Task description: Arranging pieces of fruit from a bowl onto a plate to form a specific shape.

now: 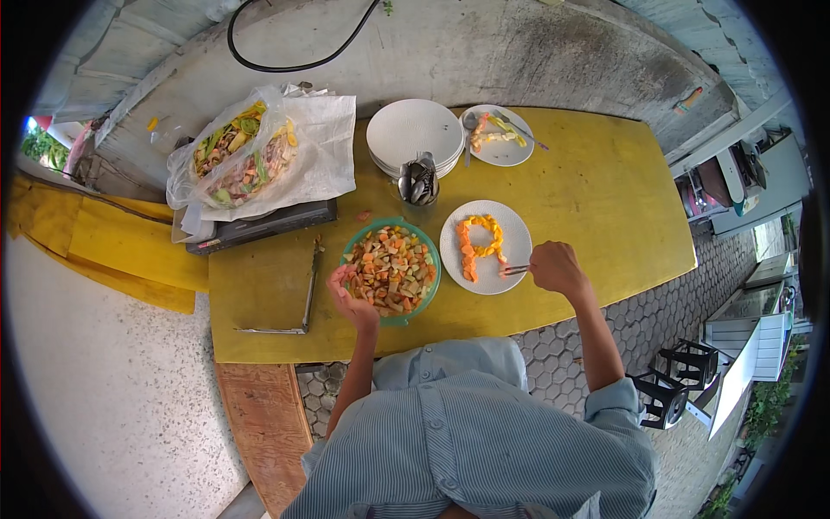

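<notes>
In front of me a green plastic bowl (437,295) is full of diced fruit or vegetables (392,266) in orange, yellow and pale tones. My left hand (352,301) is curled against its near left rim. My right hand (559,267) grips a slim metal utensil (517,270), probably a fork; its tip touches a pinkish piece (503,267) on a white plate (454,276). Orange slices (468,253) form an upright line on that plate. Yellow pieces (494,237) curve from it in a loop, so the shape resembles a letter R.
Behind the bowl stand a glass of spoons (418,181) and stacked white plates (414,133). Another plate (502,156) holds food pieces and cutlery. A clear plastic bag of scraps (243,152) rests on a black appliance (266,227). A metal bracket (310,292) lies on the yellow table (596,188).
</notes>
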